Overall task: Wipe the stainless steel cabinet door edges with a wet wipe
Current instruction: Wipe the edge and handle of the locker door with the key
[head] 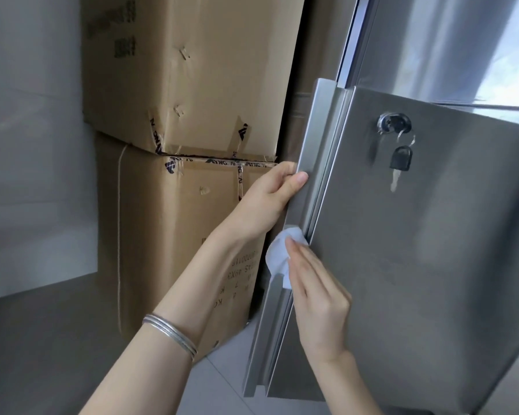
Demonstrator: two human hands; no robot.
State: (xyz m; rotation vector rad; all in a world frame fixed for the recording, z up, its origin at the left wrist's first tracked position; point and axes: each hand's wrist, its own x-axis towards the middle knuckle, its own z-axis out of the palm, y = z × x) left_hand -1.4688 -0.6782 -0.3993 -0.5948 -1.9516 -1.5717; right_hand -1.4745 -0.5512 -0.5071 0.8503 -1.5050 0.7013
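A stainless steel cabinet door (417, 235) stands open, and its folded left edge (309, 187) runs from upper right to lower left. My left hand (267, 196) grips that edge from the left, thumb on the front face and fingers hidden behind it. Lower down, my right hand (315, 292) presses a white wet wipe (277, 253) against the groove of the edge with straight fingers. A lock (393, 122) with a black-headed key (401, 158) hanging from it sits high on the door face.
Two stacked cardboard boxes (177, 145) stand close behind the door edge on the left. A second steel cabinet door (432, 40) rises above. Grey floor tiles (42, 339) lie below, and a pale wall (27, 115) is at the left.
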